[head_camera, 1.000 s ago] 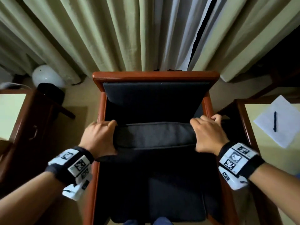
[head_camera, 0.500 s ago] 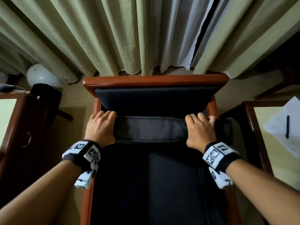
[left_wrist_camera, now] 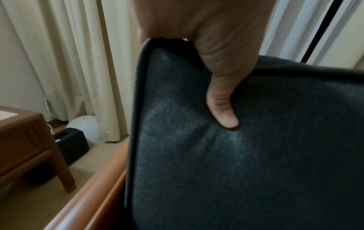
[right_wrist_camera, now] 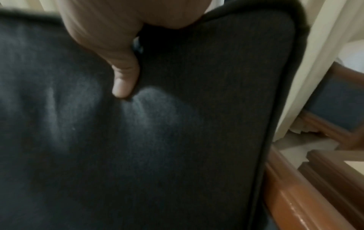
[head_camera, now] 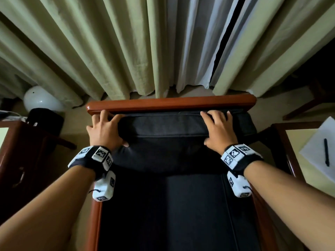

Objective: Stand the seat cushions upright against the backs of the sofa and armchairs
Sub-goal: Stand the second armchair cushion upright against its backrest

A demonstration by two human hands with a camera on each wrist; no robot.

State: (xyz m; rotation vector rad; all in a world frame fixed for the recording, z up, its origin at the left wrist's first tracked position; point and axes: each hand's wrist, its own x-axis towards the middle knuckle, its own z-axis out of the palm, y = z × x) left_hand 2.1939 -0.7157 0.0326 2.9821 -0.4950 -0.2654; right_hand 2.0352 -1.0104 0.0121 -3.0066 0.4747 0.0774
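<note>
Pale green curtains (head_camera: pixel 112 51) hang in deep, soft folds behind the armchair (head_camera: pixel 170 103), with a sheer white panel between them. Its frame is glossy reddish-brown wood with rounded rails. The seat cushion (head_camera: pixel 168 127) — a thick slab of dark charcoal woven fabric with piped seams — stands upright on the seat, its top edge just under the armchair's back rail. The left hand (head_camera: pixel 104 130) grips the cushion's top left corner: fingers spread over the top edge toward the rail, thumb pressed into the front face, where the left wrist view shows the cloth dimpling and creasing around the thumb tip (left_wrist_camera: pixel 226 119). The right hand (head_camera: pixel 220 130) grips the top right corner the same way, its thumb (right_wrist_camera: pixel 123 87) sinking into the fabric. Both wrists wear black bands carrying white blocks printed with square black-and-white markers.

Left of the armchair stand a dark wooden side table (head_camera: pixel 21 153), a smooth white dome-shaped object (head_camera: pixel 40 100) on the floor and a black box (head_camera: pixel 45 117) — to the right, a desk (head_camera: pixel 282 142) with a pale inset top holds a white sheet of paper (head_camera: pixel 319 149) with a black pen (head_camera: pixel 326 152) on it.
</note>
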